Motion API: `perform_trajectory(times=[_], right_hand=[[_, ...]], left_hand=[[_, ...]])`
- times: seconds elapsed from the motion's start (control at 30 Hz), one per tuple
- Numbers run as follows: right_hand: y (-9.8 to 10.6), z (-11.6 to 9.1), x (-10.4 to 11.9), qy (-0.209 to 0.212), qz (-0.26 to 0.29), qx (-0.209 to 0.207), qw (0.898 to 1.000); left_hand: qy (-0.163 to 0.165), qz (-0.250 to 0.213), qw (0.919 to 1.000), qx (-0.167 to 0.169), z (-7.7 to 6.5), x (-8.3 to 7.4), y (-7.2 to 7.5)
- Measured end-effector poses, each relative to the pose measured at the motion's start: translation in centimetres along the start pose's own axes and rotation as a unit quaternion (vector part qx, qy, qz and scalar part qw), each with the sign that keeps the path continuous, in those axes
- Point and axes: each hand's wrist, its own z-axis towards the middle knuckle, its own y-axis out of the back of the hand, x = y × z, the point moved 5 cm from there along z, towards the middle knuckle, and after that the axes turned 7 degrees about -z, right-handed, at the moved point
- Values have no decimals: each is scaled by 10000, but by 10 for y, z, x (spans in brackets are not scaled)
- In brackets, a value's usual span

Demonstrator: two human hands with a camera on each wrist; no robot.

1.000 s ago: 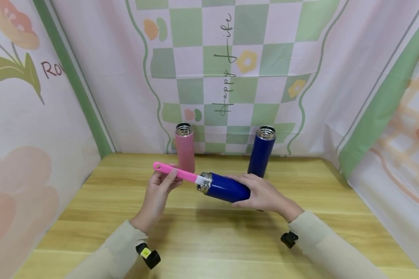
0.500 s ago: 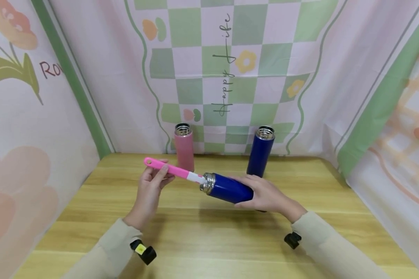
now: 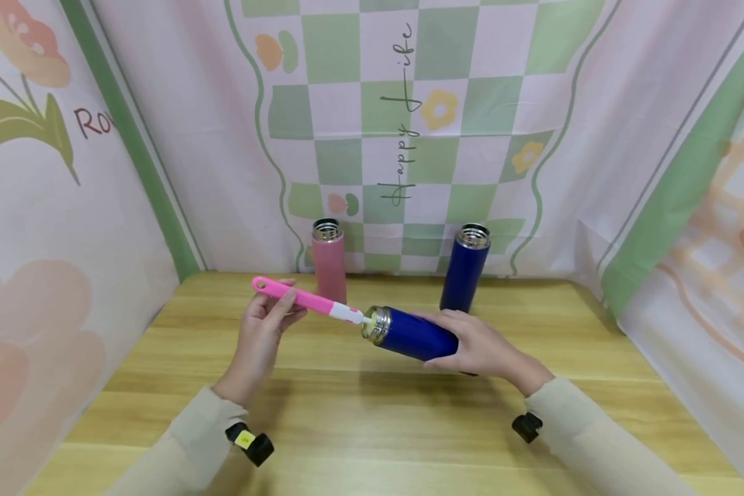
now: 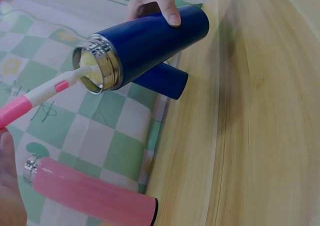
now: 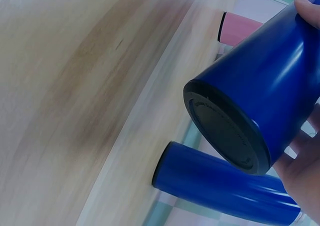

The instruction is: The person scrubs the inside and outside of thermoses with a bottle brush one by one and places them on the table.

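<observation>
My left hand [image 3: 262, 337] pinches the pink handle of a bottle brush [image 3: 306, 300] between thumb and fingers. The brush's white neck [image 4: 55, 86] leads into the mouth of a blue thermos bottle [image 3: 415, 335], where a pale yellow sponge head [image 4: 91, 66] shows just inside the steel rim. My right hand [image 3: 480, 346] grips that bottle round its lower body and holds it tilted above the table, mouth toward the left hand. Its black base [image 5: 225, 128] shows in the right wrist view. The rest of the sponge head is hidden inside the bottle.
A pink thermos bottle [image 3: 330, 269] stands uncapped at the back left of the wooden table [image 3: 372, 427]. Another blue thermos bottle [image 3: 465, 272] stands uncapped at the back right, behind the right hand. A checkered curtain [image 3: 384, 110] hangs behind the table's far edge.
The brush has slid partly out of the bottle, so its white neck and some yellow sponge now show. The left hand moved left; the right hand and bottle shifted slightly right.
</observation>
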Motion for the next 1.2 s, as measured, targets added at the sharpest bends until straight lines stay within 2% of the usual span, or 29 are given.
perform_trajectory(times=[0.13,0.47,0.77,1.2], right_hand=[[2,-3,-2,-85,68,69,9999],[7,-7,-13,23,-2,-75,10000],[10,-12,-22,79,82,-163,9998],[14,-16,-31,93,-76,-220,9997]], left_hand=[[45,26,10000,13,0,-2,2],[8,-405,9990,-169,3,-8,11],[35,-427,9988,-247,3,-9,13],[117,-502,9983,-276,2,-6,15]])
